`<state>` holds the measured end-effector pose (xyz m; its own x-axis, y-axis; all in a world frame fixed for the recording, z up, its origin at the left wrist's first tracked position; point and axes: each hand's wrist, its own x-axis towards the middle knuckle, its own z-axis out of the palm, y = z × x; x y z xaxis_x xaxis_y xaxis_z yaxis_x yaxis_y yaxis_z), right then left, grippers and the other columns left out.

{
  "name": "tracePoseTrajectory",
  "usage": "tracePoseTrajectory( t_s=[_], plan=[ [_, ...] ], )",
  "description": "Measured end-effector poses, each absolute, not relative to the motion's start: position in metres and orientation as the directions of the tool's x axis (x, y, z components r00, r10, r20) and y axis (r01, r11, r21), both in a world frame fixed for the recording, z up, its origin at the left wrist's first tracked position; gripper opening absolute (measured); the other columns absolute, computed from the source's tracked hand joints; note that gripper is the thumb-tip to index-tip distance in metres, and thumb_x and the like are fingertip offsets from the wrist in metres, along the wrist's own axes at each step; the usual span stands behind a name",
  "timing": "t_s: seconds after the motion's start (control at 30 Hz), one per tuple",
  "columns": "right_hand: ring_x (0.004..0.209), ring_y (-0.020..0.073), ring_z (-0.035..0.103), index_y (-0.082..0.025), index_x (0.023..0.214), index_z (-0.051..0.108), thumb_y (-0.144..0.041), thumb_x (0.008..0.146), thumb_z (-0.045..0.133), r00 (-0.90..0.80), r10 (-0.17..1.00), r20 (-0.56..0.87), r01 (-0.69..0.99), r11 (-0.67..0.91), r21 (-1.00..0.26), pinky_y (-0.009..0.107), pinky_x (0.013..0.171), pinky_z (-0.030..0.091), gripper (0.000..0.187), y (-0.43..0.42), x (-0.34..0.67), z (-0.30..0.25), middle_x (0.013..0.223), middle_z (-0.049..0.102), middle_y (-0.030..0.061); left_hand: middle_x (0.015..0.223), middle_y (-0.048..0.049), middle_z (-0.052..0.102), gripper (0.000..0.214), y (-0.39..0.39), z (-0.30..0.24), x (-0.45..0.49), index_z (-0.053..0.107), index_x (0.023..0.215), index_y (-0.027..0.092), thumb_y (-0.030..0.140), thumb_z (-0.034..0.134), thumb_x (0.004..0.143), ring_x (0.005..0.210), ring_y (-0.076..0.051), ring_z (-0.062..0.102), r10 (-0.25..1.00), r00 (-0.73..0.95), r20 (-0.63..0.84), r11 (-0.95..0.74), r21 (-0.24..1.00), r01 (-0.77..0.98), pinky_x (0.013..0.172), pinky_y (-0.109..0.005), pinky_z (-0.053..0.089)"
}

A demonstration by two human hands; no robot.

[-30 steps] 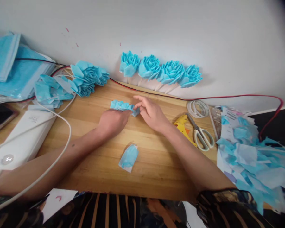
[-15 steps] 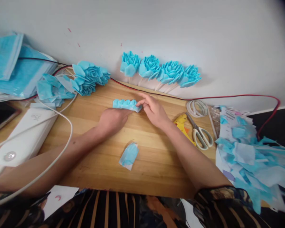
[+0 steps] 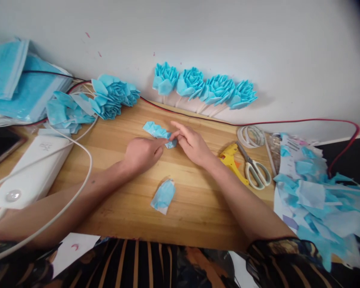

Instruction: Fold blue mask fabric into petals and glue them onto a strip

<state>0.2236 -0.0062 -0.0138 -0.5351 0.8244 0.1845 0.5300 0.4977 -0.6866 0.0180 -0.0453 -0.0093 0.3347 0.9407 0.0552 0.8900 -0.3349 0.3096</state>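
A scalloped strip of light blue mask fabric point(image 3: 156, 130) lies across the wooden table in front of me, its right end at my fingertips. My left hand point(image 3: 144, 154) is closed, thumb and forefinger pinched at the strip's lower right edge. From the other side my right hand point(image 3: 193, 146) grips the same end, with its forefinger stretched out above it. Fingers partly cover that end. Closer to me a single blue petal-shaped piece point(image 3: 163, 196) rests on the table.
Several blue fabric roses point(image 3: 192, 83) lean on the wall, with more roses point(image 3: 111, 94) at left. Scissors point(image 3: 256, 170), a yellow glue gun point(image 3: 232, 162) and a tape roll point(image 3: 250, 137) lie right, beside blue scraps point(image 3: 312, 196). A white power bank point(image 3: 30, 172) and cable stand left.
The strip has tilted, its right end now lower and nearer to me. My left fingertips have moved slightly right, meeting my right fingers at that end.
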Motion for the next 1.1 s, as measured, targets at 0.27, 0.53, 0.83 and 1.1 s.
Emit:
tracePoseTrajectory(
  t_s=[0.27,0.53,0.83,1.1],
  plan=[
    [0.101,0.0186,0.069,-0.021,0.148,0.045,-0.015,0.094,0.038,-0.412,0.885,0.219,0.497,0.419,-0.759,0.039,0.097,0.05,0.054,-0.003,0.233,-0.007,0.109,0.076,0.0051,0.103,-0.0106,0.081,0.044,-0.041,-0.003,0.024,0.071,0.132,0.027,0.024,0.044,0.098,0.086,-0.026,0.076,0.927,0.355,-0.123,-0.327,0.198,0.924,0.071,-0.033,0.051],
    [0.106,0.0231,0.065,-0.022,0.143,0.051,-0.01,0.092,0.04,-0.543,0.809,0.226,0.612,0.566,-0.553,0.045,0.102,0.046,0.054,-0.003,0.228,-0.02,0.105,0.076,0.0053,0.096,-0.0101,0.081,0.042,-0.042,-0.005,0.022,0.073,0.129,0.028,0.025,0.045,0.097,0.083,-0.027,0.075,0.932,0.353,-0.088,-0.329,0.209,0.921,0.07,-0.034,0.05],
    [0.094,0.0187,0.067,-0.018,0.145,0.046,-0.013,0.091,0.04,-0.321,0.924,0.205,0.568,0.362,-0.739,0.037,0.093,0.05,0.054,-0.004,0.235,-0.012,0.104,0.075,0.005,0.106,-0.0081,0.081,0.041,-0.041,-0.006,0.018,0.073,0.129,0.029,0.026,0.046,0.098,0.089,-0.023,0.075,0.927,0.368,-0.072,-0.336,0.275,0.901,0.072,-0.03,0.049],
    [0.108,0.0232,0.065,-0.022,0.145,0.048,-0.011,0.094,0.039,-0.493,0.84,0.227,0.636,0.526,-0.564,0.044,0.103,0.046,0.053,-0.013,0.218,-0.013,0.107,0.077,0.0048,0.107,-0.0092,0.081,0.043,-0.042,-0.004,0.018,0.072,0.131,0.029,0.025,0.044,0.098,0.088,-0.025,0.075,0.93,0.358,-0.081,-0.323,0.282,0.903,0.072,-0.032,0.05]
  ],
)
